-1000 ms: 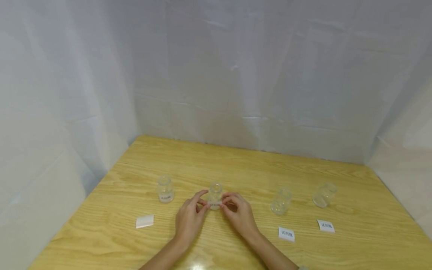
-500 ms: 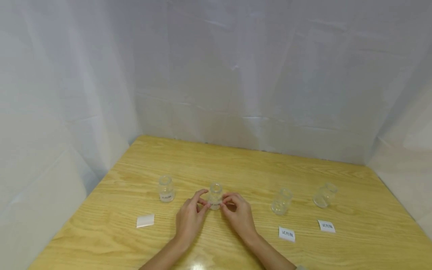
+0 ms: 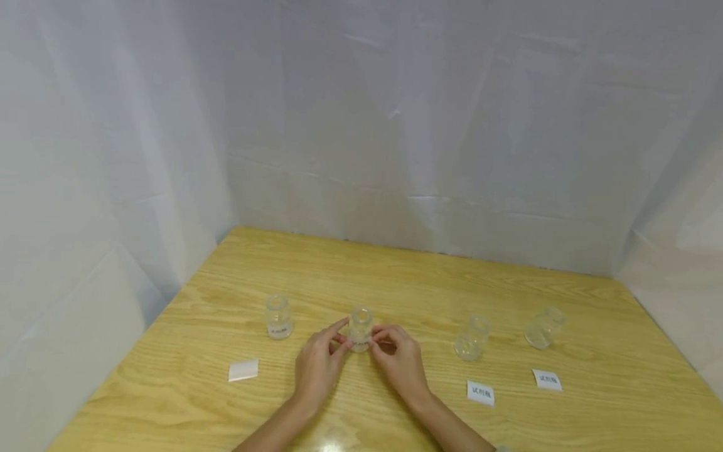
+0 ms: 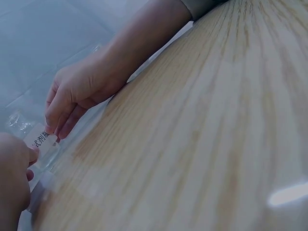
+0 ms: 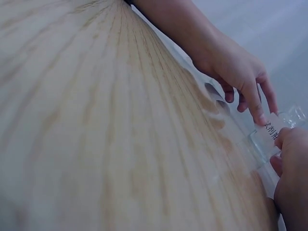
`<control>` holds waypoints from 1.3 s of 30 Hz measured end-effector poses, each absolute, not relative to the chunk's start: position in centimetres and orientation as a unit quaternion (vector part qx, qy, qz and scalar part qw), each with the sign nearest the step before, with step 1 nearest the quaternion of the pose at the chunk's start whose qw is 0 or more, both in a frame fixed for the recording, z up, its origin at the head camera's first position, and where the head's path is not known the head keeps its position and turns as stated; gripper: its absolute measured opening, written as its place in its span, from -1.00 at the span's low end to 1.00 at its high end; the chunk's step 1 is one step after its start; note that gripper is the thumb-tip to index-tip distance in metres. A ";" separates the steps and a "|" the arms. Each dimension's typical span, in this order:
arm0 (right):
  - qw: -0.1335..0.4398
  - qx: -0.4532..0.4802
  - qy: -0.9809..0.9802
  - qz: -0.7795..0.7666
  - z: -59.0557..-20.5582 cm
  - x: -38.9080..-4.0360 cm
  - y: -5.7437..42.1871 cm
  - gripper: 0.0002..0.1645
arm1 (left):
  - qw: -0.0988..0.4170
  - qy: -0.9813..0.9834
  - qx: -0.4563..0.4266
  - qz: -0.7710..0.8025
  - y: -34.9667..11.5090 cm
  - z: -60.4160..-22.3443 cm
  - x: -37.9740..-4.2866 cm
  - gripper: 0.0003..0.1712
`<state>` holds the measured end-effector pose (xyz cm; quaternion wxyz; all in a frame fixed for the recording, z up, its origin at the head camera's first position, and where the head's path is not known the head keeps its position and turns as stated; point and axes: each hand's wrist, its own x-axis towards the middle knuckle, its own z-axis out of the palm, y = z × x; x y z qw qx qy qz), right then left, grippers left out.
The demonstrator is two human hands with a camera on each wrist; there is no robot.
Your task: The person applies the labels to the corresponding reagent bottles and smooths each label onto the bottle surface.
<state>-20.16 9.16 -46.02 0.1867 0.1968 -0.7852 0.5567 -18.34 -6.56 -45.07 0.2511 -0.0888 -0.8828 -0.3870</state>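
A small clear glass bottle stands upright between my hands. Across its lower front lies a white label with handwritten characters, which the right wrist view shows larger as a label against the glass. My left hand holds the bottle from the left, thumb on the label's left end and index finger reaching along the glass. From the other side my right hand pinches at the label's right end with thumb and index finger. The bottle's back is hidden.
Left of the hands stands another glass bottle bearing a label, with a blank white slip nearer me. On the right are two unlabelled bottles, one nearer and one farther. Written labels lie before them.
The label's lettering now sits slightly lower and flatter against the bottle than a second ago. Both hands stay at its sides almost unmoved.
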 end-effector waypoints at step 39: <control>0.074 0.210 -0.758 0.613 -42.8 -18.8 9.1 -0.42 | 0.110 -0.772 -0.156 -0.606 -6.7 -44.8 -18.8 -0.36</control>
